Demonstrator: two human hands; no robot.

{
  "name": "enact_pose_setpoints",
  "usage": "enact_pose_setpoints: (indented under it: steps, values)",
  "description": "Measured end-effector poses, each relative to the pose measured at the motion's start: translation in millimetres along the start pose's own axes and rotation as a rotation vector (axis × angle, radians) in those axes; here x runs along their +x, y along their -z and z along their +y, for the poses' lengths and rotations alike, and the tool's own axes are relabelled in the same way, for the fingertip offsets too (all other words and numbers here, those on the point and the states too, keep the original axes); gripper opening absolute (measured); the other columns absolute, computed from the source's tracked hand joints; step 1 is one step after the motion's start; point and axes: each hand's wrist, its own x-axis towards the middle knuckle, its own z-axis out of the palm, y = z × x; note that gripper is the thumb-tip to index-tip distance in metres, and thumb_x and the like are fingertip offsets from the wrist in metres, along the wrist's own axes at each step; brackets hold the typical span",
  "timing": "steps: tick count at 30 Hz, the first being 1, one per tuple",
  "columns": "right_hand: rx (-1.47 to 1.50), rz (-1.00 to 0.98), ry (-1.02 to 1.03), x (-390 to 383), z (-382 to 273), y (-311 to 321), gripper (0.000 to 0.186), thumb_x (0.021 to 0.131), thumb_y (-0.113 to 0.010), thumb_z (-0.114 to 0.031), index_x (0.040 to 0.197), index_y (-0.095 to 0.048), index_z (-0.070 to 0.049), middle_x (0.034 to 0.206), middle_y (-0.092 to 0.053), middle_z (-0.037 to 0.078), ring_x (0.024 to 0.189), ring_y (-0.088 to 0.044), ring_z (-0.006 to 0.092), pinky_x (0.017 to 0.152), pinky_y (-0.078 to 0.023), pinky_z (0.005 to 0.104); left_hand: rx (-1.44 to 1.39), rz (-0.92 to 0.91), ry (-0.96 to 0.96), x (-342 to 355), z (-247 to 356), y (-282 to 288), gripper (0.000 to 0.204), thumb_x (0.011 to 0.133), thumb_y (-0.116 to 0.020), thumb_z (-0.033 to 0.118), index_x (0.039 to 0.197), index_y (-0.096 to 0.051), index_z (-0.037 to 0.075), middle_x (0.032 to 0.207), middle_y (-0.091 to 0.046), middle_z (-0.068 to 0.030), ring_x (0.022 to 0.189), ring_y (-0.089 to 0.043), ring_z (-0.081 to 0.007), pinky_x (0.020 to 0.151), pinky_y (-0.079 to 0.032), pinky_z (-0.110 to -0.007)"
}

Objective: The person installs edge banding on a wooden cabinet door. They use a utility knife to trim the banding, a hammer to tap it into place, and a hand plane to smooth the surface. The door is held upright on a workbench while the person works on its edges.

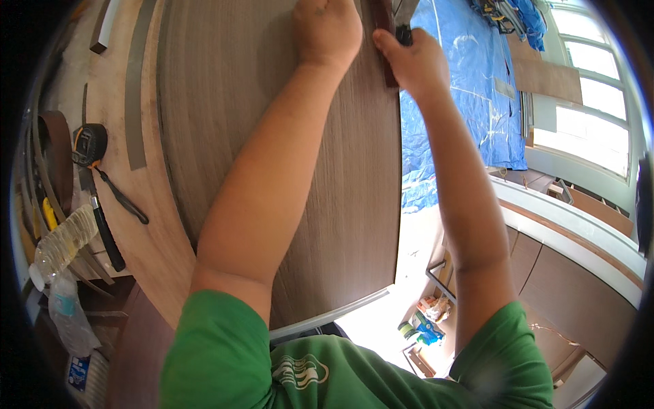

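Note:
A wood-grain panel (354,184) lies in front of me, under my arms. My left hand (328,31) is closed in a fist over its far part; its fingertips and anything in them are hidden. At the panel's right edge, my right hand (421,63) is closed with its thumb across a dark brown strip (391,71). A small black piece (404,35) with a grey metallic part (405,11) beyond it shows beside that thumb; its kind is unclear. The right fingers are mostly hidden behind the strip and the hand.
Left of the panel, a tape measure (90,144), a black-handled tool (107,235) and a grey strip (141,88) lie on a wooden board (155,225). Plastic bottles (68,238) stand at the far left. Blue tarpaulin (470,88) spreads to the right, near windows (593,102).

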Motion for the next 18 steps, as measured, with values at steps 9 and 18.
enact_pose_setpoints:
  steps: [9,18]
  values:
    - [0.154,0.007,-0.012,-240.5,90.3,-3.6,0.046,0.087,-0.080,-0.039,0.093,-0.055,-0.001,0.093,-0.058,0.018,0.086,-0.060,0.0390,0.073,-0.048,0.0479,0.076,-0.038,-0.006,4.2,9.7,0.9,0.033,0.099,-0.051,0.018,0.114,-0.068,-0.006,0.096,-0.072,-0.0130,0.087,-0.069,-0.0194,0.082,-0.055,-0.032]
    - [0.578,-0.048,-0.442,-401.5,156.4,41.4,0.041,0.089,-0.077,-0.027,0.112,-0.058,0.001,0.091,-0.061,0.007,0.083,-0.061,0.0157,0.074,-0.052,0.0326,0.099,-0.042,-0.010,0.5,12.8,0.0,0.035,0.098,-0.051,0.018,0.117,-0.067,-0.007,0.097,-0.073,-0.0136,0.088,-0.069,-0.0203,0.083,-0.055,-0.032]
